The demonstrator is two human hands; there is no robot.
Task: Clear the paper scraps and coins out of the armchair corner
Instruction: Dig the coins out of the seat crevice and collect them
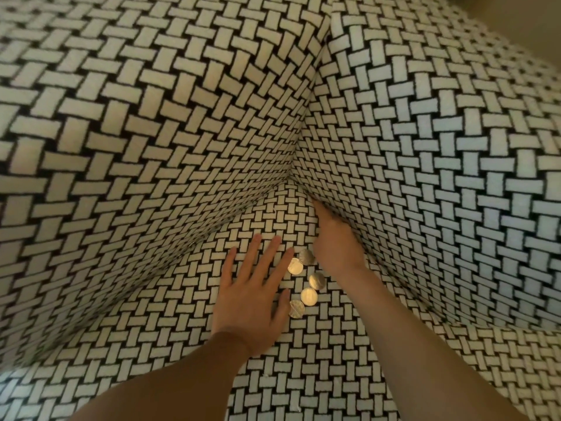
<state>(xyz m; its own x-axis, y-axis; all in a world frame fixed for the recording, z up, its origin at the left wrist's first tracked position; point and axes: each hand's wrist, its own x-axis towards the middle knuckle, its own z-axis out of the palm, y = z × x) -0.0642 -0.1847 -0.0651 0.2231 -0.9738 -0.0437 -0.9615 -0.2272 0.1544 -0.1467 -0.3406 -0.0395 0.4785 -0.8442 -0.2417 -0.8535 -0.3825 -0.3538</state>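
Note:
Several silvery coins lie in a loose line on the armchair seat, near the corner where backrest and armrest meet. My left hand lies flat on the seat just left of the coins, fingers straight and spread, its thumb beside the nearest coin. My right hand reaches along the crease between seat and right armrest, a finger pointing into the gap; the other fingers are hidden. No paper scraps show.
The armchair is covered in black and white basket-weave fabric. Its backrest rises at the left and the armrest at the right, closing in the corner. A pale floor strip shows at the top right.

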